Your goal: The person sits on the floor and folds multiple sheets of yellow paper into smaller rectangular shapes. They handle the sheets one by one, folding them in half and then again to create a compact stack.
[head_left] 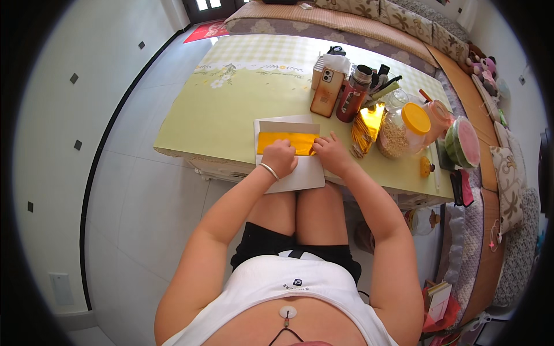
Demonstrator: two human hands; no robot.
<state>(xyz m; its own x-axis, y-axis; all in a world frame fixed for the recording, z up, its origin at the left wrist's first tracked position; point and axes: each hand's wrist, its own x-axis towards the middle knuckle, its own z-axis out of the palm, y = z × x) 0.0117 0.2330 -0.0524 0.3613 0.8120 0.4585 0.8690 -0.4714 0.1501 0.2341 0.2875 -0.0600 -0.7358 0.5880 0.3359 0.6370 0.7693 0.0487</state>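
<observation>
A shiny gold foil sheet (301,140), folded into a long strip, lies across a white board or sheet of paper (306,176) at the table's near edge. Beyond the gold, a pale grey strip (285,126) shows. My left hand (280,157) is closed, its curled fingers pressed on the middle of the foil. At the foil's right end my right hand (333,154) pinches the edge between thumb and finger, the other fingers partly raised. What lies under my left fingers is hidden.
On the right of the table stand a propped phone (328,92), a red bottle (354,95), a stack of gold foil packs (366,127), a yellow-lidded jar (395,135) and a cut watermelon (461,143). My thighs are under the table's front edge (225,164).
</observation>
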